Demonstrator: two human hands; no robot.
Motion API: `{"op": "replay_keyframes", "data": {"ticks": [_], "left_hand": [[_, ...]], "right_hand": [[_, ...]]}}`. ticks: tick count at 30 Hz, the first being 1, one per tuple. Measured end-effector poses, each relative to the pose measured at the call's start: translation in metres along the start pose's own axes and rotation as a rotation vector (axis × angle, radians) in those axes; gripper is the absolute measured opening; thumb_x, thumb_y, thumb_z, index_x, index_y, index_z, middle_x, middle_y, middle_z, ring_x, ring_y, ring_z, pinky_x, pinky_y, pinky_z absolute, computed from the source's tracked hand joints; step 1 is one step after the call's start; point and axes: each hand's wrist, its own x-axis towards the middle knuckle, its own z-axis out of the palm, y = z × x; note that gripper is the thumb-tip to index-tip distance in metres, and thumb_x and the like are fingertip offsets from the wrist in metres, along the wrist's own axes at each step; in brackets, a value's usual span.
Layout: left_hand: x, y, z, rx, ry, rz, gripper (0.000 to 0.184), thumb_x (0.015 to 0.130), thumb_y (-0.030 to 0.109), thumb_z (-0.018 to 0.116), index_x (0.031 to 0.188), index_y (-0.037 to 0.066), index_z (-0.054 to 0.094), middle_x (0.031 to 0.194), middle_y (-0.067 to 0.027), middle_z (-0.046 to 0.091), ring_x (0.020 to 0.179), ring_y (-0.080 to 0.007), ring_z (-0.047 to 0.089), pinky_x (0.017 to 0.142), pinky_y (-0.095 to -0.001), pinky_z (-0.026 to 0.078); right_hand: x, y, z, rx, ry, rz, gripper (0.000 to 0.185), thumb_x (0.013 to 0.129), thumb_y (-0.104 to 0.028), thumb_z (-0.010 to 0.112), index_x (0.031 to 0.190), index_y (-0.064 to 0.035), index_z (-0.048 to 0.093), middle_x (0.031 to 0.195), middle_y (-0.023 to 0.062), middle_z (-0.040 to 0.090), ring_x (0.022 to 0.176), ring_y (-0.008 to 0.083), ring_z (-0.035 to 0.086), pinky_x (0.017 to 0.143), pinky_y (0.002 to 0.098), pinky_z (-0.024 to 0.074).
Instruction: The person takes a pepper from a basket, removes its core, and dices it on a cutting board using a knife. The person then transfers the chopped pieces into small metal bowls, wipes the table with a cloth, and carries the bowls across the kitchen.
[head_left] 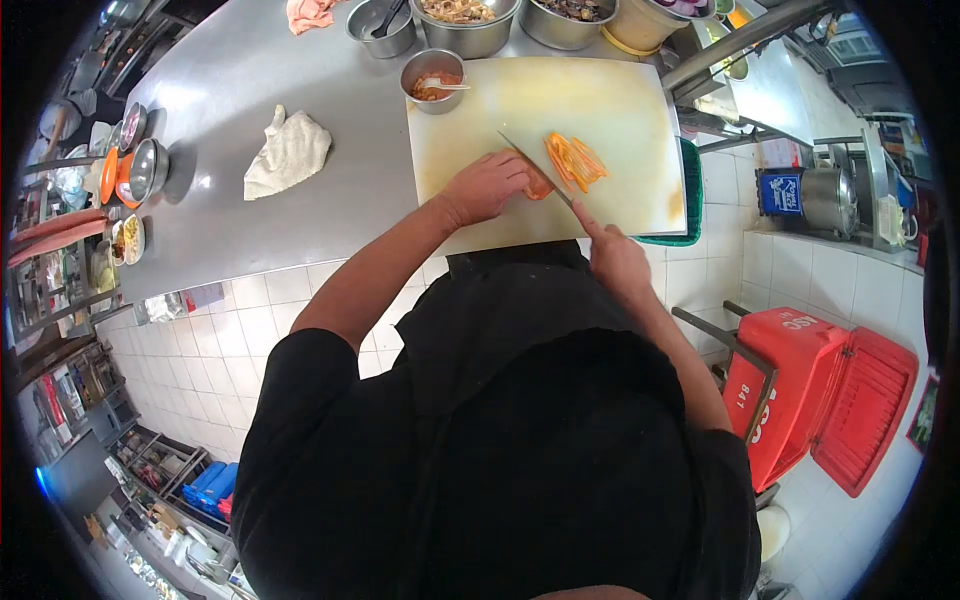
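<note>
On the white cutting board (640, 110), my left hand (487, 187) presses its bent fingers onto an orange-red piece of food (537, 186), mostly covered by the fingers. My right hand (617, 258) grips a knife (535, 168), its index finger lying along the blade. The blade slants across the board, right beside the piece and my left fingertips. A small pile of thin orange slices (575, 161) lies just beyond the blade. At the board's far left corner stands a metal bowl (409, 72) with reddish contents and a white spoon (445, 86).
A crumpled cloth (288, 155) lies on the steel table (215, 110) to the left. Metal containers of food (466, 36) line the far edge. A green bin (690, 190) sits below the board's right side; a red cooler (785, 370) stands on the floor, lid open.
</note>
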Motion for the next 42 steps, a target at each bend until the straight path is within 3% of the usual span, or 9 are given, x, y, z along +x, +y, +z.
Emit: {"op": "replay_keyframes", "data": {"ticks": [5, 11, 18, 23, 26, 28, 42], "left_hand": [[-0.002, -0.003, 0.006, 0.024, 0.076, 0.037, 0.02, 0.079, 0.005, 0.063, 0.098, 0.009, 0.061, 0.109, -0.0082, 0.06, 0.115, -0.0296, 0.057, 0.098, -0.0405, 0.048], [-0.002, -0.002, 0.01, 0.033, -0.006, -0.031, 0.019, 0.079, 0.002, 0.061, 0.097, 0.007, 0.058, 0.111, -0.0097, 0.059, 0.115, -0.0305, 0.055, 0.099, -0.0418, 0.048], [0.005, 0.0, 0.002, 0.0, 0.029, -0.001, 0.017, 0.079, 0.003, 0.062, 0.096, 0.007, 0.058, 0.107, -0.0101, 0.058, 0.113, -0.0313, 0.055, 0.098, -0.0432, 0.047], [-0.002, 0.001, 0.008, 0.086, 0.025, -0.016, 0.016, 0.08, 0.006, 0.061, 0.095, 0.01, 0.059, 0.107, -0.0067, 0.059, 0.114, -0.0275, 0.056, 0.096, -0.0405, 0.046], [-0.001, 0.004, 0.007, 0.031, 0.082, -0.017, 0.015, 0.081, 0.007, 0.06, 0.095, 0.01, 0.06, 0.106, -0.0072, 0.059, 0.114, -0.0277, 0.056, 0.095, -0.041, 0.047], [0.002, 0.0, 0.005, 0.007, 0.039, -0.029, 0.015, 0.081, 0.004, 0.06, 0.096, 0.008, 0.059, 0.107, -0.0089, 0.059, 0.114, -0.0299, 0.056, 0.098, -0.043, 0.046], [-0.008, -0.003, 0.017, 0.007, 0.135, 0.006, 0.017, 0.077, 0.002, 0.061, 0.093, 0.007, 0.061, 0.106, -0.0107, 0.061, 0.113, -0.0324, 0.058, 0.099, -0.0424, 0.048]], "right_hand": [[0.017, 0.006, 0.014, 0.032, 0.108, -0.054, 0.08, 0.095, -0.006, 0.053, 0.162, -0.0406, 0.026, 0.088, 0.0202, 0.065, 0.078, 0.0383, 0.071, 0.068, 0.0517, 0.0584], [-0.017, -0.007, -0.022, -0.049, -0.011, -0.01, 0.079, 0.096, -0.007, 0.053, 0.162, -0.0414, 0.026, 0.088, 0.0197, 0.064, 0.078, 0.0371, 0.071, 0.069, 0.0506, 0.0584], [0.02, 0.004, 0.015, 0.048, 0.093, -0.047, 0.08, 0.094, -0.005, 0.054, 0.161, -0.0401, 0.028, 0.091, 0.0195, 0.065, 0.081, 0.0375, 0.072, 0.071, 0.0506, 0.0587], [-0.006, -0.016, -0.027, -0.018, -0.05, -0.025, 0.081, 0.093, -0.005, 0.055, 0.162, -0.0381, 0.028, 0.093, 0.0206, 0.067, 0.082, 0.0395, 0.071, 0.073, 0.0514, 0.0589], [0.01, -0.005, 0.021, 0.023, 0.077, -0.041, 0.083, 0.092, -0.004, 0.056, 0.162, -0.0381, 0.028, 0.091, 0.0203, 0.066, 0.078, 0.0391, 0.071, 0.071, 0.0508, 0.0589], [0.022, -0.008, 0.01, 0.026, 0.107, -0.065, 0.083, 0.092, -0.004, 0.056, 0.162, -0.0379, 0.028, 0.09, 0.0202, 0.066, 0.078, 0.039, 0.071, 0.07, 0.0507, 0.059], [0.001, -0.02, -0.008, 0.048, 0.023, -0.038, 0.083, 0.092, -0.005, 0.054, 0.162, -0.0398, 0.027, 0.091, 0.0211, 0.067, 0.082, 0.0381, 0.072, 0.072, 0.0508, 0.0591]]}}
